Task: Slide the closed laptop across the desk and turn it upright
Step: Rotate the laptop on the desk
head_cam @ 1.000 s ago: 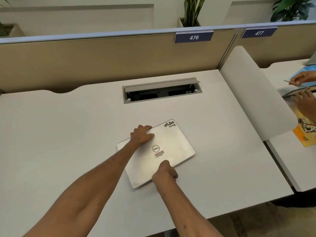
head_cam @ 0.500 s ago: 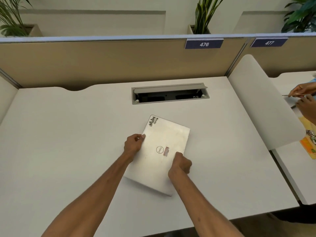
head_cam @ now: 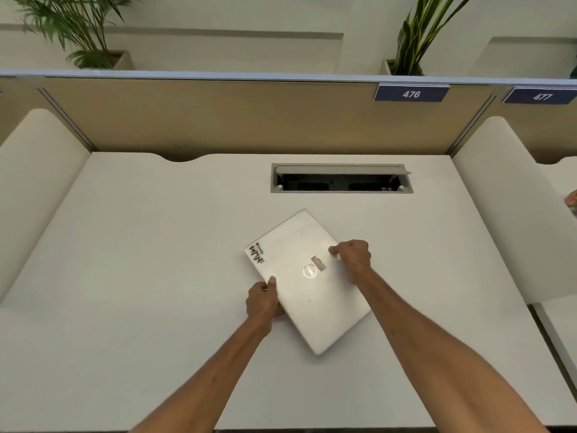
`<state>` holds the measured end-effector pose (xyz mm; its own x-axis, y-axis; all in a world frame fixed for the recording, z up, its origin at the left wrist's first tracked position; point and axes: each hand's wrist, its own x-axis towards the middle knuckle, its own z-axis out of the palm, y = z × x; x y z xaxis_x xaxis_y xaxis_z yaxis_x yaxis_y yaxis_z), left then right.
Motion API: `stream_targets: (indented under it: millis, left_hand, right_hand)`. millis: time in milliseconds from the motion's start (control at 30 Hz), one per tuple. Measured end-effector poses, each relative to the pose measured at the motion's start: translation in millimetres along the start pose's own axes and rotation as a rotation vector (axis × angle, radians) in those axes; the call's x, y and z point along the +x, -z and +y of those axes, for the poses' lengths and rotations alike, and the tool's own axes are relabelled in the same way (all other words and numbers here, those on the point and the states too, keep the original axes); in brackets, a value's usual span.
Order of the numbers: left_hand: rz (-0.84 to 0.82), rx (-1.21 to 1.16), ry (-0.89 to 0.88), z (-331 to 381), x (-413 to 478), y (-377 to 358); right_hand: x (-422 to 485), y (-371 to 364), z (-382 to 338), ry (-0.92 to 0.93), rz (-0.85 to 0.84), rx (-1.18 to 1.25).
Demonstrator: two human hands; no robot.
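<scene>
A closed silver laptop (head_cam: 299,295) lies flat on the white desk (head_cam: 140,276), turned at an angle with one corner pointing to the far side. Its lid carries a round logo, a black sticker near the left corner and a small red label. My left hand (head_cam: 263,300) grips its left long edge, thumb on the lid. My right hand (head_cam: 352,259) holds the right long edge, fingers curled over it.
An open cable hatch (head_cam: 342,179) sits in the desk just behind the laptop. Rounded white side dividers stand at the left (head_cam: 34,189) and right (head_cam: 502,207). A tan back partition (head_cam: 218,117) carries plates 476 and 477. Another person's fingertip (head_cam: 571,200) shows at the right edge.
The laptop has rotated counterclockwise on the desk under both hands; its stickered corner swung from the far right to the left. My right hand moved from the near edge to the right edge.
</scene>
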<state>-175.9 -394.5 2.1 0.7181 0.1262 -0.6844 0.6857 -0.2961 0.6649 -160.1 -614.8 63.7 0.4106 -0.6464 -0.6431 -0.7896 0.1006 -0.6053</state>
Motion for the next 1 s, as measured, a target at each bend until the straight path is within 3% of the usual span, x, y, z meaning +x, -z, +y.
stream_targets:
  millis: [433,1000]
  left_hand:
    - [-0.070,-0.540,0.252,-50.4,-71.4,-35.2]
    - [-0.045,-0.591,0.346,-76.8,-74.6,-51.3]
  right_hand:
    - [22.0,-10.0,-20.0,0.363,-0.309,-0.346]
    - [24.9,-12.0,-4.8,0.440,-0.415,-0.466]
